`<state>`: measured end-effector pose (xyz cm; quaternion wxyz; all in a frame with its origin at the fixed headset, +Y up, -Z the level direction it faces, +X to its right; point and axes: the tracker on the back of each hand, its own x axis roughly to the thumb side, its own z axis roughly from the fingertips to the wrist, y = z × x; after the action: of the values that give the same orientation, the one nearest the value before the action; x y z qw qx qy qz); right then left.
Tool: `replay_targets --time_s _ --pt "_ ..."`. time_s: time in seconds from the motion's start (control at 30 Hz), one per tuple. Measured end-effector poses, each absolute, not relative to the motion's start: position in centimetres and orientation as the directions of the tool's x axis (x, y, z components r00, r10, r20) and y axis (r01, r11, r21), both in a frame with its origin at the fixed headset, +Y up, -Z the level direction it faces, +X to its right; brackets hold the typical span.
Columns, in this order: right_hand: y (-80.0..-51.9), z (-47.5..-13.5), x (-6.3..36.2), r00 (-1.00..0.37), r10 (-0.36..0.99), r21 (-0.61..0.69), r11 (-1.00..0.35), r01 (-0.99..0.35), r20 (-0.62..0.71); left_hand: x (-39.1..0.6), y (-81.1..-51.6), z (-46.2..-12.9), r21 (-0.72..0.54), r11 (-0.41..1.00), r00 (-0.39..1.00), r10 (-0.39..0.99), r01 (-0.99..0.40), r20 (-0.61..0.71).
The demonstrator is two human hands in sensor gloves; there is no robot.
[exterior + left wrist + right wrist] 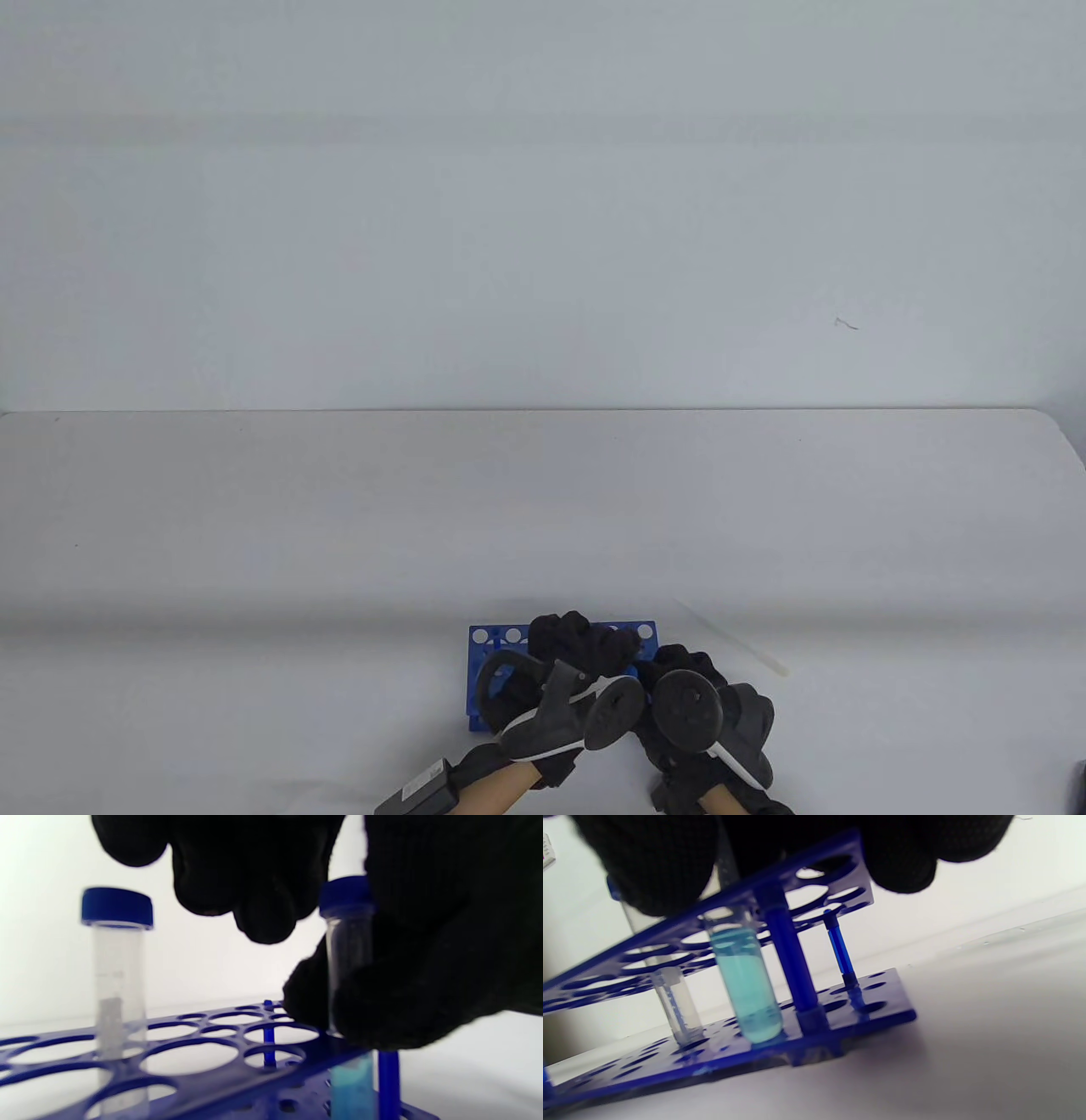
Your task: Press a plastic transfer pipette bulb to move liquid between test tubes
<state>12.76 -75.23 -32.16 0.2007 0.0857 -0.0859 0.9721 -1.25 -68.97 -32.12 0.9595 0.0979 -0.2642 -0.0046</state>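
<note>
A blue test tube rack (pixel 485 675) stands at the table's near edge. In it, a blue-capped tube with blue liquid (pixel 348 942) stands at a corner post; its teal liquid shows in the right wrist view (pixel 746 988). My right hand (pixel 689 671) grips this tube just above the rack's top plate (pixel 814 861). My left hand (pixel 585 647) hovers over the rack, its curled fingers (pixel 263 912) just left of the tube's cap, holding nothing. A second capped, clear tube (pixel 116 967) stands further along the rack. The translucent pipette (pixel 734 643) lies on the table right of the hands.
The white table (pixel 543 509) stretches far behind the rack to a pale wall. The rack (pixel 191 1086) has many vacant holes. A dark object (pixel 1079 785) shows at the bottom right edge.
</note>
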Motion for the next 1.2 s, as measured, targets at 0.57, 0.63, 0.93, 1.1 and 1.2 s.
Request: replay_targets --time_s 0.57,0.63,0.93,1.1,1.2 --pt "-75.2 -32.1 12.8 -0.905 0.376 -0.134 -0.904 -0.405 0.200 -1.4 -69.5 -31.9 0.269 0.955 0.891 -0.014 -0.122 0.453" --pt "-75.2 -32.2 12.8 -0.904 0.378 -0.132 -0.904 -0.407 0.199 -1.6 -69.5 -32.1 0.244 0.958 0.897 0.027 -0.150 0.442" --pt "-75.3 -32.2 12.8 -0.903 0.380 -0.131 -0.903 -0.409 0.199 -3.7 -65.6 -32.3 0.188 0.923 0.871 0.227 -0.335 0.435" --pt "-75.3 -32.2 12.8 -0.903 0.380 -0.130 -0.903 -0.408 0.200 -7.1 -61.4 -31.7 0.298 0.866 0.882 0.278 -0.402 0.381" --pt "-75.3 -32.2 12.8 -0.903 0.380 -0.129 -0.903 -0.409 0.199 -9.8 -59.9 -31.6 0.345 0.831 0.886 0.327 -0.435 0.330"
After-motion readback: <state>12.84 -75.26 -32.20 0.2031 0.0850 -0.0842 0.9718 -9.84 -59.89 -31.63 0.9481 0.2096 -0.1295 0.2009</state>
